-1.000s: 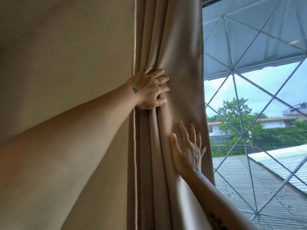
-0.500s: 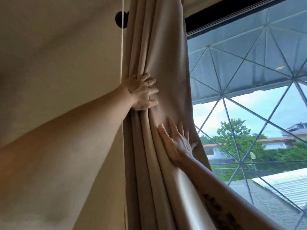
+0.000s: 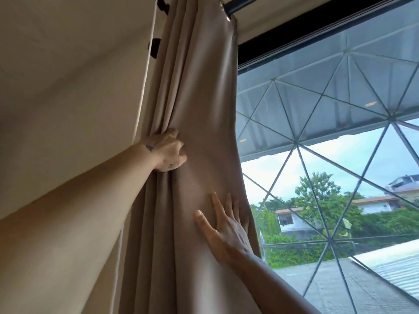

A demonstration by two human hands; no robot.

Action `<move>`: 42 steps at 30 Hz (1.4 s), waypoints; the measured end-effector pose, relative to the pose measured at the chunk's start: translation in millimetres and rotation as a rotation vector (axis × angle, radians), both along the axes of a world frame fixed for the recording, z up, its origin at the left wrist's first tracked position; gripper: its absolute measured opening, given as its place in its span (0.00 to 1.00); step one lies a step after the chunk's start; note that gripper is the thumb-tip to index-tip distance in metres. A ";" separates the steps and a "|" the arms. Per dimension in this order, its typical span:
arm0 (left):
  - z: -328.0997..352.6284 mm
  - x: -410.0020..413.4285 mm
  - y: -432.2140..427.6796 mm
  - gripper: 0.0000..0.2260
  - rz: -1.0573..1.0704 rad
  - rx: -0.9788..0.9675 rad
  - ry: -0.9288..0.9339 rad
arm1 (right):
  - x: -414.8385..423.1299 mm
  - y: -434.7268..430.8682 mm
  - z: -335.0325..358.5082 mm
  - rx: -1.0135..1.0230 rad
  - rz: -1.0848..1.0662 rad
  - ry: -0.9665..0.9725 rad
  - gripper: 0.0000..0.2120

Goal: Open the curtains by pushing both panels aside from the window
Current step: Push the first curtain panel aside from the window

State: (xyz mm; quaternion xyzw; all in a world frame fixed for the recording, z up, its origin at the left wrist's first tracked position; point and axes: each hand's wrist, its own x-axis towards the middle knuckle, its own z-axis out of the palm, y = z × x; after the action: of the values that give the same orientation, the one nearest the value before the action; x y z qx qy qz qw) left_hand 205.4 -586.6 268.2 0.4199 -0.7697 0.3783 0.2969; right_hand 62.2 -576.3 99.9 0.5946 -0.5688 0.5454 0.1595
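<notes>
A beige curtain panel [image 3: 199, 91] hangs bunched in folds at the left side of the window [image 3: 328, 177]. My left hand [image 3: 166, 152] is closed on a bundle of its folds at mid height, next to the wall. My right hand [image 3: 224, 230] lies flat and spread on the curtain's outer fold lower down, near its window-side edge. The curtain hangs by metal eyelets from a black rod [image 3: 240, 4] at the top. No second panel is in view.
A beige wall [image 3: 68, 87] fills the left, with a thin white cord [image 3: 148, 57] running down beside the curtain and black brackets [image 3: 154, 48] near the top. A diamond-pattern grille [image 3: 328, 241] covers the glass; roofs and trees lie outside.
The view has tilted upward, bringing the rod and eyelets into sight. My left hand's fingers have curled from spread into a grip on the folds. My right hand stays flat on the curtain.
</notes>
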 end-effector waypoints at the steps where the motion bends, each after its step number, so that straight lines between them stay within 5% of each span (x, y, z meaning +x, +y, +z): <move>1: -0.9 -0.8 3.0 0.23 -0.003 0.007 0.014 | -0.2 2.3 -1.2 0.009 0.014 0.004 0.40; 8: -16.2 -5.7 17.2 0.27 -0.124 -0.038 -0.060 | -2.0 14.5 -12.2 0.031 0.086 -0.013 0.34; 19: -60.9 -6.0 5.5 0.28 -0.149 -0.305 -0.176 | -11.0 49.8 -59.4 0.040 -0.040 0.000 0.39; 31: -139.0 -55.1 72.4 0.27 -0.367 -0.120 -0.072 | -82.5 156.7 -106.0 0.227 -0.239 0.076 0.34; 42: -239.2 -193.8 200.0 0.23 -0.638 0.164 -0.076 | -221.2 360.0 -164.3 0.574 -0.638 0.191 0.34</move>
State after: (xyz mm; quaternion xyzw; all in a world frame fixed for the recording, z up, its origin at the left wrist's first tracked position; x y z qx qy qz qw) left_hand 11.6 -386.5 29.0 0.1656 -0.9008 0.2184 0.3368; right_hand -159.0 -216.3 -64.4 0.4570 -0.8352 0.2314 0.2002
